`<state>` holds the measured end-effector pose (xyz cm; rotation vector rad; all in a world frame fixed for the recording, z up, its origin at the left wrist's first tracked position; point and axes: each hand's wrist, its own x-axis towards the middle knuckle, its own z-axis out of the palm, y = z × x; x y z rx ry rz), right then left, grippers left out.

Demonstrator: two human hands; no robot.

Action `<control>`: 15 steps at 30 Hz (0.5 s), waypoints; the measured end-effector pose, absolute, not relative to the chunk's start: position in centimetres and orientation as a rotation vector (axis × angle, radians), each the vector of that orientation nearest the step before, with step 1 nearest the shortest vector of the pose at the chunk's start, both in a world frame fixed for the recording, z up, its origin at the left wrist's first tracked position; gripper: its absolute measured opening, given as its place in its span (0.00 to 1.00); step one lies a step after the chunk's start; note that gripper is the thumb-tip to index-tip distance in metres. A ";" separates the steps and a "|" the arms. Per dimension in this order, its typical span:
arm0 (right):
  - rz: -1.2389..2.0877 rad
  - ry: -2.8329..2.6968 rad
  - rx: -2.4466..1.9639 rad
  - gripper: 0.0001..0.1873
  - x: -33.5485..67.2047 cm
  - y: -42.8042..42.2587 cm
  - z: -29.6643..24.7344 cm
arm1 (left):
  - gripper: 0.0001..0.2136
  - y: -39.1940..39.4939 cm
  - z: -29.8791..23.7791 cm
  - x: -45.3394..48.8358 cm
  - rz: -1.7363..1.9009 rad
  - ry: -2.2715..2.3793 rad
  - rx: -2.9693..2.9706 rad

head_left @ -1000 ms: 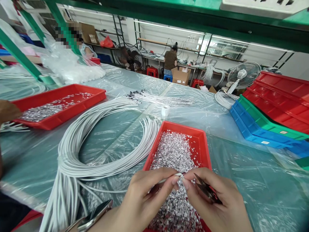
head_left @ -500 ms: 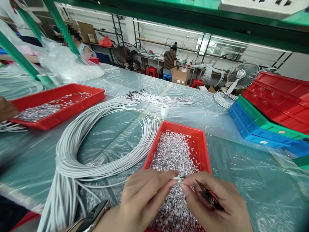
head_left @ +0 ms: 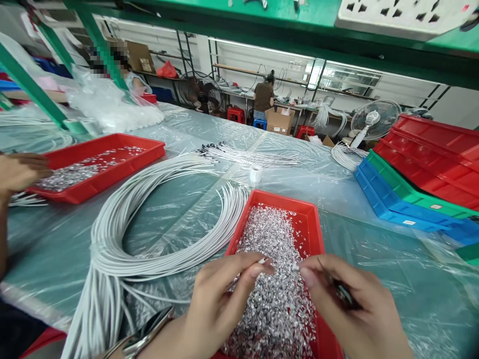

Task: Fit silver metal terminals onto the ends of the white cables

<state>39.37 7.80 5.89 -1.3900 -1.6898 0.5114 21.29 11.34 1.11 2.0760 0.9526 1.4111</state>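
My left hand (head_left: 220, 289) is closed in a pinch on a white cable (head_left: 263, 260), whose short tip sticks out between thumb and forefinger. The cable's tail runs left behind the hand, towards the cable coil. To the right, my right hand (head_left: 355, 299) pinches a small white piece (head_left: 296, 267) at its fingertips. Dark snips (head_left: 342, 291) lie tucked in the same hand, partly hidden by the fingers. Both hands hover over a red tray (head_left: 318, 224) of silvery foil scraps (head_left: 269, 239), with a gap between their fingertips.
A big coil of white cables (head_left: 108, 244) lies left of the tray. Beyond are a cable bundle (head_left: 254, 155) and a white roll (head_left: 256, 173). At left, a co-worker's hand (head_left: 22, 172) reaches over another red tray (head_left: 101, 187). Stacked bins (head_left: 422, 169) stand right; a green shelf (head_left: 224, 20) crosses overhead.
My hands have moved apart, the right one now with a small white piece at its fingertips. The co-worker's hand at left has come further into view, over its tray.
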 end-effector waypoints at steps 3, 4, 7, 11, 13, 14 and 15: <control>0.524 -1.618 -1.448 0.13 40.1 8.7 5.8 | 0.11 11.2 1.2 21.5 1.329 0.913 1.885; 0.539 -1.595 -1.455 0.14 40.2 8.9 5.7 | 0.11 11.1 1.2 21.5 1.311 0.882 1.831; 0.590 -1.528 -1.459 0.12 40.2 9.4 5.5 | 0.11 11.0 1.3 21.8 1.261 0.787 1.725; 0.608 -1.450 -1.444 0.07 40.0 9.6 5.3 | 0.11 10.4 1.8 22.1 1.200 0.713 1.670; 0.582 -1.459 -1.431 0.11 40.0 9.6 5.4 | 0.11 9.9 1.8 21.4 1.245 0.722 1.630; 0.558 -1.477 -1.423 0.14 40.1 9.6 5.4 | 0.11 9.5 1.6 20.6 1.314 0.769 1.590; 0.529 -1.498 -1.415 0.17 40.2 9.6 5.4 | 0.10 9.2 1.3 19.4 1.429 0.856 1.538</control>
